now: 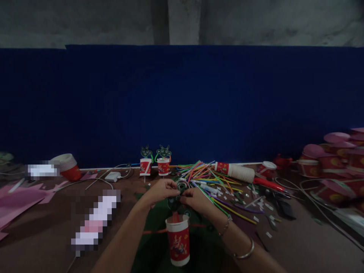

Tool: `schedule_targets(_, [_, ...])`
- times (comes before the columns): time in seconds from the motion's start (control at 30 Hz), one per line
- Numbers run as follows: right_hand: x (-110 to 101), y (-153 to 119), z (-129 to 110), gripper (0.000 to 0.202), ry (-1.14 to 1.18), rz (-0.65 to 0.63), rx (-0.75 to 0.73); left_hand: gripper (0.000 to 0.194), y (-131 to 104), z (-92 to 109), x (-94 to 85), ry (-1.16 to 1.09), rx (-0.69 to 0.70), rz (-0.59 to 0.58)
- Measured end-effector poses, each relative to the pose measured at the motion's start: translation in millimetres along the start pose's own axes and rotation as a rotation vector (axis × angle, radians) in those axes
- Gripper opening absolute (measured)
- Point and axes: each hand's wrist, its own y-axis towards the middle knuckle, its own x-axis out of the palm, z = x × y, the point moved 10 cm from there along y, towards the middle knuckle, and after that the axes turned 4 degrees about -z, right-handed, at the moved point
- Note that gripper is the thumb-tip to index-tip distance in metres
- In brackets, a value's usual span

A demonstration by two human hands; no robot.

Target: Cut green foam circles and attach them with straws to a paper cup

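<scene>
My left hand [162,191] and my right hand [196,199] meet near the middle, fingers pinched around a small dark green cutout [174,203] with pale round marks. Just below them stands a red paper cup [178,242] with a white rim and a printed pattern. A reddish strip [175,217] rises from the cup toward the cutout. Orange strips [155,231] extend sideways near the cup. Behind my hands, two finished-looking red cups [145,167] [163,167] carry dark animal-face cutouts with coloured arms.
Coloured sticks [199,172] lie scattered behind my right hand, beside stacked paper cups [239,172]. Pink paper [22,199] and another cup stack [68,167] are at left. Red cups with pink discs [335,163] crowd the right. A blue panel [182,102] stands behind.
</scene>
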Motion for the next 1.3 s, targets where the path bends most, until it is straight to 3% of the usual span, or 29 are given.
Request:
schedule_targets(0.13, [0.0, 1.3, 1.5, 0.017, 0.029, -0.003, -0.018, 0.035, -1.1, 6.2, 8.5, -0.034, 0.017, -0.056])
schedule_targets(0.3, [-0.8, 2.3, 2.9, 0.019, 0.048, -0.003, -0.022, 0.038, -5.0, 24.6, 9.3, 0.022, 0.112, -0.004])
schedule_targets(0.5, [-2.0, 2.5, 3.0, 0.023, 0.058, -0.017, -0.025, 0.042, -6.0, 29.8, 8.0, 0.064, 0.158, 0.067])
schedule_targets(0.73, [-7.3, 7.0, 11.2, 0.023, 0.030, 0.000, -0.029, 0.045, -1.9, 20.7, 3.3, 0.089, 0.118, 0.087])
schedule_targets(0.93, [-5.0, 7.6, 11.6, 0.022, 0.004, -0.019, -0.036, 0.037, -0.1, 9.5, -5.6, 0.160, 0.087, 0.118])
schedule_targets(1.17, [-6.8, 7.6, 8.0, 0.029, -0.028, -0.032, -0.015, 0.028, -7.0, 6.1, -10.7, 0.237, -0.019, 0.008])
schedule_targets(1.3, [-14.6, 5.0, 2.3, 0.022, -0.298, -0.013, -0.086, 0.025, -16.7, 7.7, -20.6, 0.251, -0.032, -0.039])
